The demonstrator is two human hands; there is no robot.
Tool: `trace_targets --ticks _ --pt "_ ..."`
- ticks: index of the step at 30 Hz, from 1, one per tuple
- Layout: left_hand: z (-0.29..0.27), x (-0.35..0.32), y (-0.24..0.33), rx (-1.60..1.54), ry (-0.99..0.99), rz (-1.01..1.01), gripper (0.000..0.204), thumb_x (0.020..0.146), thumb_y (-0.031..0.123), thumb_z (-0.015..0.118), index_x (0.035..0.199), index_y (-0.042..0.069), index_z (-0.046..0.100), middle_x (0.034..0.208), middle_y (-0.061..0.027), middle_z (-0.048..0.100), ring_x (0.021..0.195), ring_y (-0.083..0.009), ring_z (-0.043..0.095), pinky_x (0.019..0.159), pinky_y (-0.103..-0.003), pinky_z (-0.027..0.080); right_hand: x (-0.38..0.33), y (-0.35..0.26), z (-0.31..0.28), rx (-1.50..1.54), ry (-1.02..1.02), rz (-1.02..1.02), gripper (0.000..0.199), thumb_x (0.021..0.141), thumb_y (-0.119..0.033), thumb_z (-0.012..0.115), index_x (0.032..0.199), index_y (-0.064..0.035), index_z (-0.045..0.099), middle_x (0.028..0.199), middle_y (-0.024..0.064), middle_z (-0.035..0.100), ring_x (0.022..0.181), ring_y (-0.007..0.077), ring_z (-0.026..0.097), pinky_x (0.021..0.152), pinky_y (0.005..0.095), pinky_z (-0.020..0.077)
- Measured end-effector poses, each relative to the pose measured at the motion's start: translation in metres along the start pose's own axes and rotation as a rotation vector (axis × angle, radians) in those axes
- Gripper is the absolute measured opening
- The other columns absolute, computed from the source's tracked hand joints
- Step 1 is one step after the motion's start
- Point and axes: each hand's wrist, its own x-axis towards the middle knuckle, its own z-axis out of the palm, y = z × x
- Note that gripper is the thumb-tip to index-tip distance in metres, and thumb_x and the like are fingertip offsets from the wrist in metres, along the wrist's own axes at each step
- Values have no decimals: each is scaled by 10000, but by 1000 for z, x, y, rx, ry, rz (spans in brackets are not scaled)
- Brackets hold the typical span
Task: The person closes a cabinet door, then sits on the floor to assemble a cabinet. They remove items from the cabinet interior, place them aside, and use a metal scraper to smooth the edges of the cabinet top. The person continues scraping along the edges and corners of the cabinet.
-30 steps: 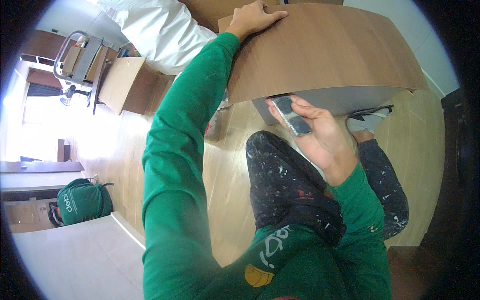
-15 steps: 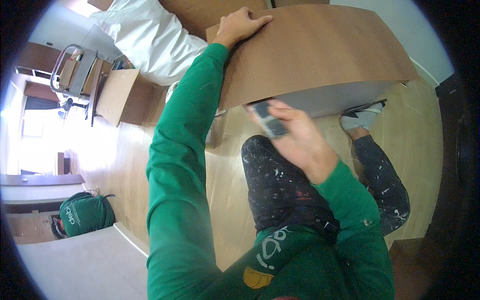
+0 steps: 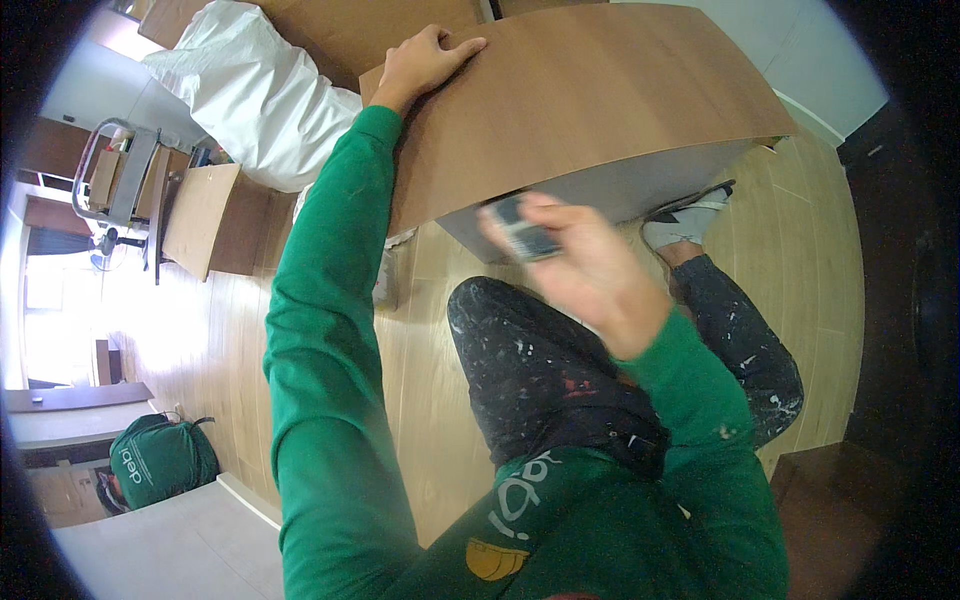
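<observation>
A brown wood-look panel [image 3: 590, 90] with a curved near edge forms the top of a piece of furniture in front of me. Its grey side [image 3: 610, 185] shows beneath that edge. My left hand [image 3: 425, 62] grips the panel at its far left edge, fingers bent over and thumb stretched across the surface. In my right hand [image 3: 590, 265] is a small, flat dark block [image 3: 526, 228] with a pale band, pinched between thumb and fingers just below the near edge. Motion blurs this hand and the block, so its exact kind cannot be made out.
A white sheet [image 3: 265, 95] covers something at the far left. Further left stand a trolley [image 3: 130, 170] with boards and boxes, and an open brown box [image 3: 215, 220]. A green backpack [image 3: 165, 460] lies lower left. My bent legs [image 3: 540, 360] flank the wooden floor below the panel.
The view has shifted, so most things appear further left. My right hand has moved the block right and slightly up along the panel's near edge. My left hand keeps its place on the panel.
</observation>
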Motion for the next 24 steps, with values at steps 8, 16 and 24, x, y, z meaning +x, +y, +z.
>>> trace_targets --ticks 8,16,24 --pt "3 0 -4 -18 -7 -7 961 806 818 556 1284 -9 660 1223 -213 709 1193 -367 650 1062 -473 439 -46 -53 7 40 77 -161 273 974 93 441 1242 141 423 1330 300 465 1256 419 525 1167 501 454" --pt "-1 -2 -1 -25 14 19 947 806 818 556 1246 -11 679 1174 -229 720 1154 -374 667 1053 -470 448 -12 -19 2 -28 -37 -52 279 943 101 517 1213 103 446 1267 249 512 1235 403 543 1116 514 500" --pt "4 -2 0 -12 36 21 923 809 813 564 1232 2 690 1146 -227 728 1126 -377 679 1012 -467 484 -10 -30 -13 -98 -72 -123 344 934 109 516 1269 98 435 1336 261 485 1333 409 484 1167 494 455"
